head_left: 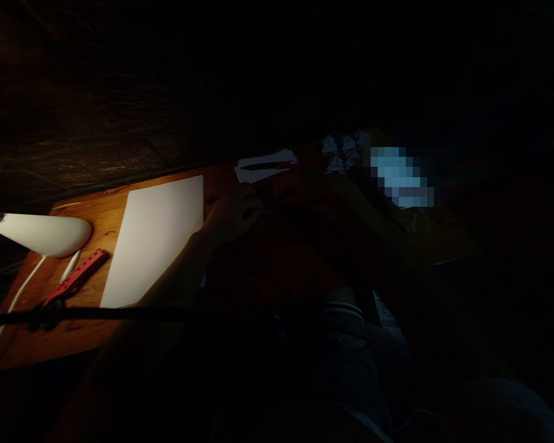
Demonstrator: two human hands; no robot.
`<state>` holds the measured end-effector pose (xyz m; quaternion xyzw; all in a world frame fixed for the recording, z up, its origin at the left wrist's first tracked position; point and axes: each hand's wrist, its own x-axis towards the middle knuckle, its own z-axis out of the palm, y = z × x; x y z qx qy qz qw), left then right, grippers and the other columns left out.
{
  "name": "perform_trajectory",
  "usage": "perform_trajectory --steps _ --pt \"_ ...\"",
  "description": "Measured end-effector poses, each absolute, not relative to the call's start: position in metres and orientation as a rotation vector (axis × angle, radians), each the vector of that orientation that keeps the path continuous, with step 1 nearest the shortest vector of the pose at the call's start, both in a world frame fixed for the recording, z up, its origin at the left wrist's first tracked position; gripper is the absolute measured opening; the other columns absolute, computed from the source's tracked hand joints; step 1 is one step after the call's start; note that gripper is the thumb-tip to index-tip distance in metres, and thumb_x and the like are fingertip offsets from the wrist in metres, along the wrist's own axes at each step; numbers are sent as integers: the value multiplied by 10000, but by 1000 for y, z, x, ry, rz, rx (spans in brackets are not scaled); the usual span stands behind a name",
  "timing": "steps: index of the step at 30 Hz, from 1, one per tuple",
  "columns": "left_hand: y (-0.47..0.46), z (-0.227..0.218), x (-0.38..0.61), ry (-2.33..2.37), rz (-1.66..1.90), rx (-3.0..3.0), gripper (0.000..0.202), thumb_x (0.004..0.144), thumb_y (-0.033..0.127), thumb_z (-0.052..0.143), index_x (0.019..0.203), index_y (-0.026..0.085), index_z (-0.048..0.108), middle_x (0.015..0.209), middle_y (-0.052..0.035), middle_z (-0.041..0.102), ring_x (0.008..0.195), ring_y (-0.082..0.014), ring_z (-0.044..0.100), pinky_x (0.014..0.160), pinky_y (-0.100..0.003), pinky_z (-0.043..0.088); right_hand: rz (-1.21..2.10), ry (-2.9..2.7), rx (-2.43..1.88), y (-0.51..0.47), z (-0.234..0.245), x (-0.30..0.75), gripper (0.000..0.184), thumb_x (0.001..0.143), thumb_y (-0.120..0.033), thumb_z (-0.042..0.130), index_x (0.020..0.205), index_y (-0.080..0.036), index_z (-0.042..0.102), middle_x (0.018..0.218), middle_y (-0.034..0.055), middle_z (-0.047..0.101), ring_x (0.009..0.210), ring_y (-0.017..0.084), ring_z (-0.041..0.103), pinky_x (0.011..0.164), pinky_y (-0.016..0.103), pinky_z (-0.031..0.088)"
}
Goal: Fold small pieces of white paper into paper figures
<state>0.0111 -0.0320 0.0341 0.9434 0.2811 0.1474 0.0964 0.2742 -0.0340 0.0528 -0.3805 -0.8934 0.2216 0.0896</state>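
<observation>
My left hand (234, 212) is over the middle of the wooden table, its fingers curled in together. Something small and pale shows at its fingertips, too dark to name. Close by on the right, my right hand (300, 192) is almost lost in shadow, and its fingers cannot be made out. A large white sheet of paper (159, 237) lies flat beneath and left of my left forearm. Beyond the hands, smaller white paper pieces (258, 174) lie with a dark pointed tool (263, 165) across them. Several small folded paper shapes (335, 163) stand farther right.
At the left, a white lamp (50, 234) lights the wooden table (106, 332). A red power strip (76, 277) and a white cable (16, 295) lie near it. A blurred bright patch (401, 175) is at the right. A dark strap or cord (96, 314) crosses the lower left.
</observation>
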Motion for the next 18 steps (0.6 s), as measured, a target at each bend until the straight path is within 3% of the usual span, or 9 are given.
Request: perform_trajectory --steps 7,18 --pt "-32 33 11 848 439 2787 172 971 226 578 942 205 746 1092 -85 643 941 -233 619 846 -398 531 570 -2527 -1197 -36 45 263 436 842 -112 588 1193 -197 832 1179 50 812 982 196 701 933 348 499" --pt "-32 28 13 834 488 2773 174 964 221 589 958 208 762 1110 -77 655 988 -238 637 890 -410 541 553 -2637 -1256 -40 55 268 375 821 -103 620 1119 -178 834 1298 73 751 1027 214 668 960 372 469"
